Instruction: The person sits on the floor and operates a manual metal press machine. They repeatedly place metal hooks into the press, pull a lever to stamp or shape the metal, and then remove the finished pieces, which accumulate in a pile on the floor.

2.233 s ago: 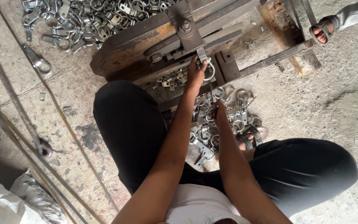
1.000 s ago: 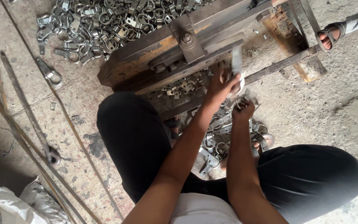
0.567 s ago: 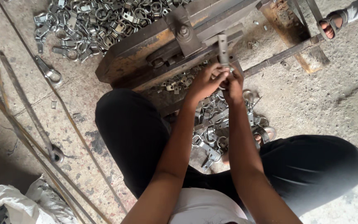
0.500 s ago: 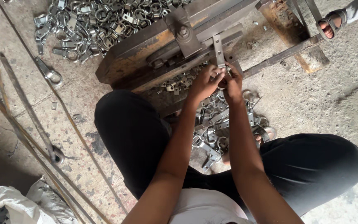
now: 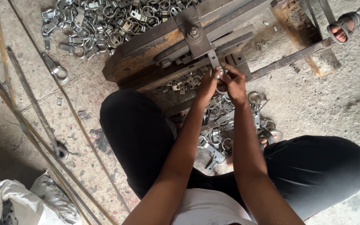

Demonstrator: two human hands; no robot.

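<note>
Now: both hands at the press, gripping one metal strip

Sitting on concrete floor [image 5: 321,104], knees apart. Left hand [image 5: 208,83] and right hand [image 5: 234,81] meeting, both closing fingers around a narrow metal strip [image 5: 213,60]. Standing the strip upright, its upper end touching the front of the rusty iron press [image 5: 180,39]. Resting above a heap of bent metal clamps [image 5: 226,125] lying between the legs. Showing a second, larger pile of clamps [image 5: 101,23] beyond the press. Lying at left: long thin rods [image 5: 30,125].
</note>
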